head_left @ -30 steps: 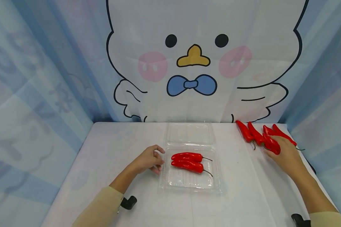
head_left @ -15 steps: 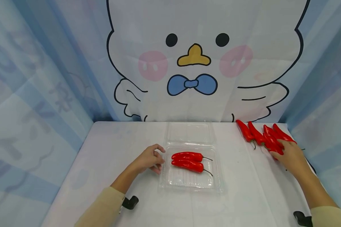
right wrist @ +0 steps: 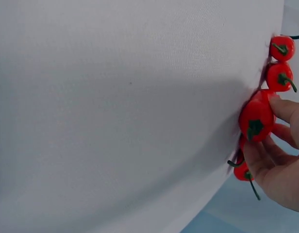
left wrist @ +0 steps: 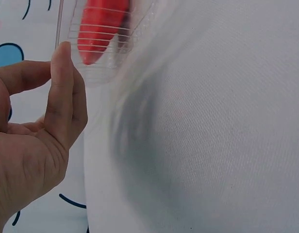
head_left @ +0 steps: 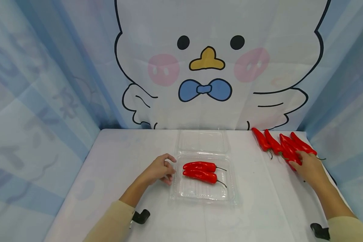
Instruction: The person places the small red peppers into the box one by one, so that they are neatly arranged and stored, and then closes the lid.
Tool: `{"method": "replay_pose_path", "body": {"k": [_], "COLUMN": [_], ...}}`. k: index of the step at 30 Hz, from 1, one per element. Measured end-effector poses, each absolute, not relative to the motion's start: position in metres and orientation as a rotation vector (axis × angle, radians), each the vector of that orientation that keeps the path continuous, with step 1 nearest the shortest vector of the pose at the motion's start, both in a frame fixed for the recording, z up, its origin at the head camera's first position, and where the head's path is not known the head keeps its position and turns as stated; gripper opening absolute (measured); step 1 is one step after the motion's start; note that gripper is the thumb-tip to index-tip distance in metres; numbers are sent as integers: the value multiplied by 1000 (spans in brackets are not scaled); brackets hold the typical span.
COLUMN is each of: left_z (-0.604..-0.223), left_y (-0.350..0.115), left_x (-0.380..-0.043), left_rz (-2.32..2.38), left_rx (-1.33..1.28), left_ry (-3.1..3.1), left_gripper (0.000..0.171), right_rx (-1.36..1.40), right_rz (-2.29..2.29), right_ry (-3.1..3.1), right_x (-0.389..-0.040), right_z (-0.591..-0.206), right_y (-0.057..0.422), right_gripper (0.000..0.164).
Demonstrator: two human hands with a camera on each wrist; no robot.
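Note:
A clear plastic clamshell box (head_left: 187,195) lies with its lid folded back. Inside its base, two red chili peppers (head_left: 200,176) rest side by side, stems to the right. My left hand (head_left: 160,169) is at the box's left side, fingers loosely bent, fingertips right at its edge. At the back right, my right hand (head_left: 311,169) pinches one red chili pepper (right wrist: 256,116) between thumb and fingers. In the right wrist view the held pepper's green stem end faces the camera, among the other peppers of the row.
Other red chili peppers (head_left: 261,139) lie in a row along the back right of the white table (head_left: 133,144). Behind the table hangs a curtain (head_left: 205,114) with a cartoon chick print. Blue curtains (head_left: 33,134) flank both sides.
My right hand has moved slightly right and toward me, lowering the pepper it had on the left of its fingers into the row. The left hand stays at the box.

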State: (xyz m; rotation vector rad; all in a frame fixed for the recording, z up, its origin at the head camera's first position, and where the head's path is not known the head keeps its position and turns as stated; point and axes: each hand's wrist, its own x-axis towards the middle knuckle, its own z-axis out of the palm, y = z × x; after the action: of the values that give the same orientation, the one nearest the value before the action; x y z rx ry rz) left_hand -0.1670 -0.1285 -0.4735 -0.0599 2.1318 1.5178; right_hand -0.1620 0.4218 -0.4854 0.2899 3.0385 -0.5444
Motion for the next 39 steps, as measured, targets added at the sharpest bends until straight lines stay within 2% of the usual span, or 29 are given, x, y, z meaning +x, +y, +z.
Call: {"method": "replay_pose_path", "body": {"k": [14, 39], "left_z": [-477, -480], "left_y": [-128, -125], "left_x": [-167, -159], "left_rz": [1542, 1653], "left_rx": [-85, -182], "left_ry": [2132, 2133], "left_gripper": [39, 35], "right_rx": [299, 625], "right_rz": [-584, -832], "right_ry": [2983, 2752], "right_x": [-163, -165], "right_z": [-485, -487], "right_y": [420, 414], "right_gripper": [79, 86]}}
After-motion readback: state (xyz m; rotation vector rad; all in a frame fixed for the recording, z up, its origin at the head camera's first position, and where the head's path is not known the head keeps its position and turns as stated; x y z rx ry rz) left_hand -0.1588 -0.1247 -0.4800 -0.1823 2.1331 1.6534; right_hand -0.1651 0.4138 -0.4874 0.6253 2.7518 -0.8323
